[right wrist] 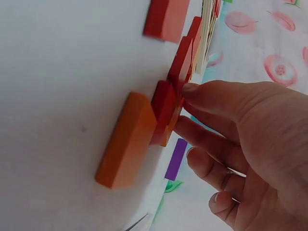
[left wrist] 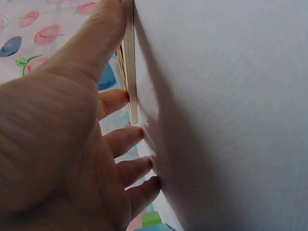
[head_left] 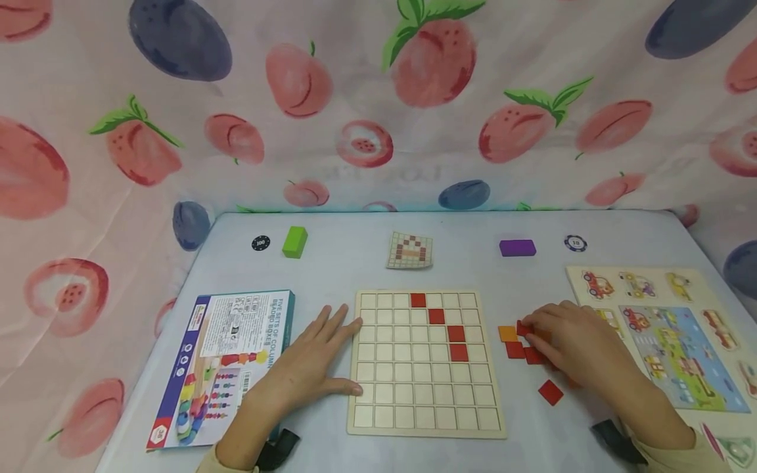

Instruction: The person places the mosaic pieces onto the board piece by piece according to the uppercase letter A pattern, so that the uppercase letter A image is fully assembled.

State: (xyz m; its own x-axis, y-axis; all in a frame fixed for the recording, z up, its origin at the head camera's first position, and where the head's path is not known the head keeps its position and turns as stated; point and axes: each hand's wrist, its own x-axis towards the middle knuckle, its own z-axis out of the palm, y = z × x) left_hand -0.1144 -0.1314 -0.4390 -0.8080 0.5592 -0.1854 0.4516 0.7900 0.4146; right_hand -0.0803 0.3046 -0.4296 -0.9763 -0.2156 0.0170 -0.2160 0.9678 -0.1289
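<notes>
Fruit-printed pink cloth (head_left: pixel 378 98) hangs behind a pale grey worktop (head_left: pixel 331 263), largest of what lies in view. On it, in falling order of size: a square wooden grid board (head_left: pixel 426 410) at the middle, its edges square to the worktop's front; a vehicle puzzle board (head_left: pixel 680 348) to the right; a printed cardboard toy box (head_left: pixel 225 368) to the left.

The left hand (head_left: pixel 307 368) lies flat, fingers straight and spread, thumb and fingertips against the grid board's left edge (probably to keep it from sliding). Four red square tiles (head_left: pixel 449 333) already sit in the grid, stepping down from upper middle toward the right.

The right hand (head_left: pixel 576 345) reaches into a cluster of loose red and orange square tiles (head_left: pixel 516 349) just right of the board; its thumb and fingers pinch one red tile (right wrist: pixel 169 103), which stands on edge against its neighbours, broad face tilted up off the worktop. Being square, that tile has no long axis.

Far back lie a green block (head_left: pixel 294 241), a purple block (head_left: pixel 517 247), a small pattern card (head_left: pixel 409 250) and two poker chips (head_left: pixel 261 243).
</notes>
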